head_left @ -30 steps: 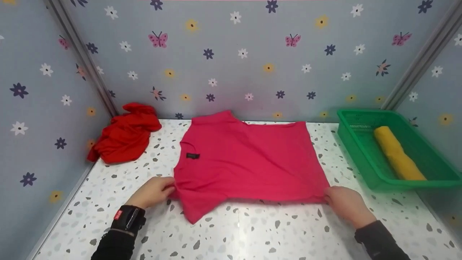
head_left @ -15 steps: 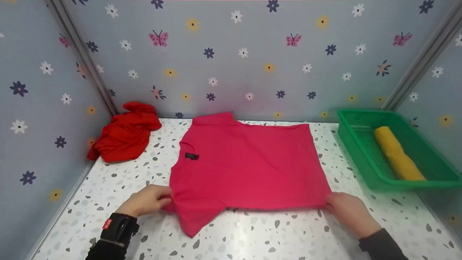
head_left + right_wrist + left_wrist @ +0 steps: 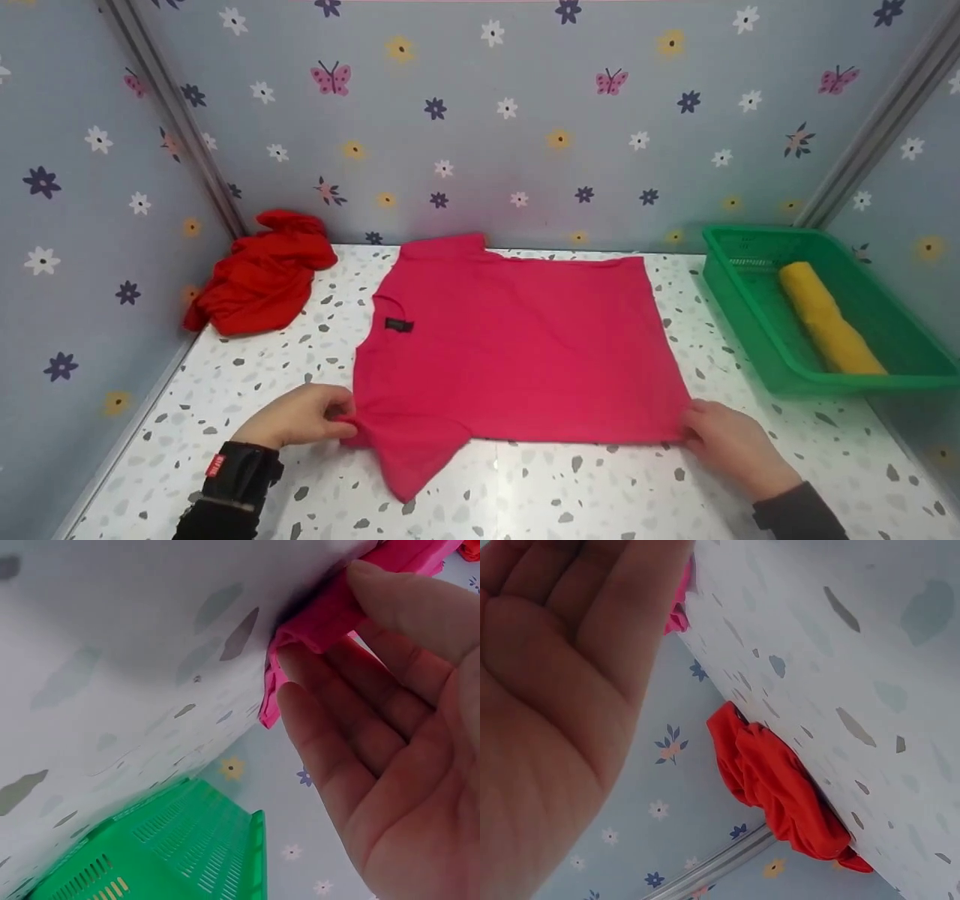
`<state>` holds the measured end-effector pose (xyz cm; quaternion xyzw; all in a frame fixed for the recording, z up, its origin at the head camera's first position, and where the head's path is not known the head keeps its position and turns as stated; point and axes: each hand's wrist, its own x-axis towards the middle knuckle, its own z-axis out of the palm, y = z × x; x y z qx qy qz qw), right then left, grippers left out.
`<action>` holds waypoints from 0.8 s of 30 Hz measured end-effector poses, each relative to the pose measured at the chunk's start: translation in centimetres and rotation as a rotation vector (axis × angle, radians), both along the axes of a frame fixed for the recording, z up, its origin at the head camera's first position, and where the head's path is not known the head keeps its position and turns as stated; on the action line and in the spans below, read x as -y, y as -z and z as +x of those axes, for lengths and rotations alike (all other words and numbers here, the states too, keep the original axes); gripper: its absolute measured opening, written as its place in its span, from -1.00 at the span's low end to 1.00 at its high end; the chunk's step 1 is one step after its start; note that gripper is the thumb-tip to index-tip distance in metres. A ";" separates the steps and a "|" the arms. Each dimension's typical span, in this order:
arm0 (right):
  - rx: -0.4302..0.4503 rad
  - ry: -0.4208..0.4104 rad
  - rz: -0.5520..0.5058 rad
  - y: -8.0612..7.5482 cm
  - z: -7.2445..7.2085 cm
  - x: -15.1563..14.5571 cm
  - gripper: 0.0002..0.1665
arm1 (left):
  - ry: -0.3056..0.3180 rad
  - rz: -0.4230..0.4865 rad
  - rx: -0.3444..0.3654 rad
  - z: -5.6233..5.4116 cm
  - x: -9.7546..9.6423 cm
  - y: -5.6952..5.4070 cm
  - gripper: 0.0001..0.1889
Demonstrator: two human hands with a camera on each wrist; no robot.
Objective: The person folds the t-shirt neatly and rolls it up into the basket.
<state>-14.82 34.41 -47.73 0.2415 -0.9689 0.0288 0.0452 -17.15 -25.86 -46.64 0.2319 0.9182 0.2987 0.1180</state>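
A pink T-shirt [image 3: 525, 345] lies spread sideways on the speckled tabletop, neckline and black label to the left, hem to the right. My left hand [image 3: 304, 415] pinches its near shoulder edge beside the sleeve, which points toward me. In the left wrist view the palm of the left hand [image 3: 547, 690] fills the left side, its fingertips out of frame. At the near hem corner, my right hand [image 3: 735, 442] pinches the cloth. The right wrist view shows the right thumb [image 3: 405, 604] over the hem and fingers under it.
A crumpled red cloth [image 3: 270, 277] sits in the back left corner against the wall. At the right stands a green basket [image 3: 750, 337] holding a rolled yellow cloth [image 3: 829, 322]. Patterned panels [image 3: 517, 172] enclose the back and both sides.
Both hands have drawn the shirt's near edge toward me, the left hand also a little leftward. The shirt lies flatter, with fewer creases, and its near sleeve reaches closer to me.
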 end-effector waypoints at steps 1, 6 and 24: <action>0.001 0.000 -0.002 0.0 0.1 0.0 -0.77 | -0.032 -0.006 -0.021 0.2 0.0 0.1 -0.83; 0.001 0.010 -0.017 0.1 0.2 -0.1 -0.75 | -0.202 -0.002 -0.214 0.7 -0.4 1.2 -0.70; 0.019 0.019 -0.034 0.5 0.3 -0.5 -0.74 | 0.032 -0.104 -0.315 2.0 -1.3 2.8 -0.72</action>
